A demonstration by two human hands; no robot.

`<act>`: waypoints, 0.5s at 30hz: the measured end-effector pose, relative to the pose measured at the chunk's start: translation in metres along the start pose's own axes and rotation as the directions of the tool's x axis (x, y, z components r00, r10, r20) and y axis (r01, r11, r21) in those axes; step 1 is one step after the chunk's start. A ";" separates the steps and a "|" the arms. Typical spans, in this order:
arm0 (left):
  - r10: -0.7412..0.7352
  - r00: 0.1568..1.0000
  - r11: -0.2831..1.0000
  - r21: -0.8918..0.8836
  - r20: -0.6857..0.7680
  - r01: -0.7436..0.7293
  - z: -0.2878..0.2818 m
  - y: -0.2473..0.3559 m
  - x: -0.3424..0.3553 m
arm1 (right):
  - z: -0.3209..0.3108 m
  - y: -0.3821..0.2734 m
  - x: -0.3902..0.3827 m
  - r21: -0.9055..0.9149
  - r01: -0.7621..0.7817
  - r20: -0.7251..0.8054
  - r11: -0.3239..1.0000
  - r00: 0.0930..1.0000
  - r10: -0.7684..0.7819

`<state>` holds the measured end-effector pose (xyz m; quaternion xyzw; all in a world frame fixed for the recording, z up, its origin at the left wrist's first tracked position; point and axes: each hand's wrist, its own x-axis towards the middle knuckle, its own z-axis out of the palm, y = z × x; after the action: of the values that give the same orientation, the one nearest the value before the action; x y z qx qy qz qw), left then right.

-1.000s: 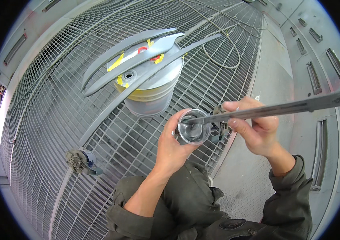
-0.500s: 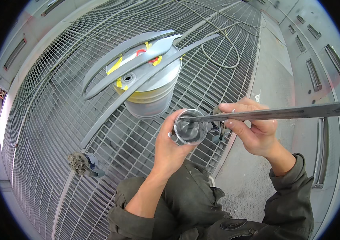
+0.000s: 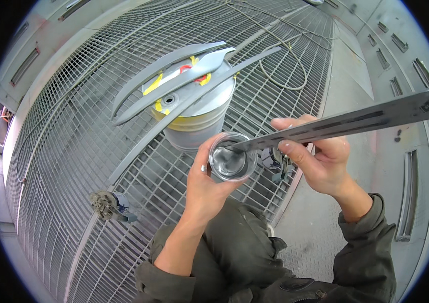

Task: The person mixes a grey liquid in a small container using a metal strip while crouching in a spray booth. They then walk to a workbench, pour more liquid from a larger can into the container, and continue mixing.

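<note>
Left hand grips the cup; right hand grips the stick, now tilted steeper into the paint.

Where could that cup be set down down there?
Bare grating lies left of the drum, between it and the small clamp-like thing. The checker-plate floor right of the grating is bare too. The drum top is crowded with grey blades. A hose loops behind it.

grey steel grating floor beside a solid metal plate strip, pale panelled walls around.
</note>
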<state>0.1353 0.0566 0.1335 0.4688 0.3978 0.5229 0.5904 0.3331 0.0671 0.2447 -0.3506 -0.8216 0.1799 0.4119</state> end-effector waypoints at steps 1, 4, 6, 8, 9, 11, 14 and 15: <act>0.003 1.000 1.000 -0.001 0.001 -0.003 -0.005 0.004 0.000 | 0.003 -0.004 0.003 -0.006 -0.010 0.015 1.000 1.000 0.010; -0.036 0.999 0.998 -0.058 0.014 0.037 -0.018 0.010 -0.004 | 0.016 -0.022 0.006 0.018 -0.112 0.095 0.994 0.989 0.110; -0.055 0.998 0.997 -0.056 0.024 0.056 -0.030 0.012 -0.009 | 0.032 -0.025 0.011 0.066 -0.080 0.060 0.995 0.995 0.076; -0.044 0.999 0.999 -0.003 0.032 0.044 -0.043 0.012 -0.010 | 0.045 -0.026 0.017 0.084 -0.050 0.021 0.995 0.999 0.049; -0.068 0.997 0.997 0.025 0.030 0.067 -0.051 0.013 -0.013 | 0.051 -0.023 0.021 0.083 0.004 -0.020 0.997 1.000 -0.002; -0.077 0.997 0.997 0.027 0.018 0.077 -0.066 0.012 -0.021 | 0.056 -0.022 0.024 0.045 -0.018 -0.001 0.999 1.000 0.018; -0.088 0.996 0.996 0.012 -0.018 0.088 -0.087 0.007 -0.032 | 0.073 -0.018 0.029 0.018 -0.027 0.071 0.999 0.997 0.025; -0.065 0.997 0.997 0.025 -0.036 0.066 -0.091 0.004 -0.035 | 0.081 -0.019 0.027 0.036 -0.075 0.113 0.997 0.991 0.070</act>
<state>0.0419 0.0349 0.1142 0.4537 0.4301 0.5061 0.5941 0.2484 0.0731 0.2230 -0.3614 -0.8263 0.2306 0.3653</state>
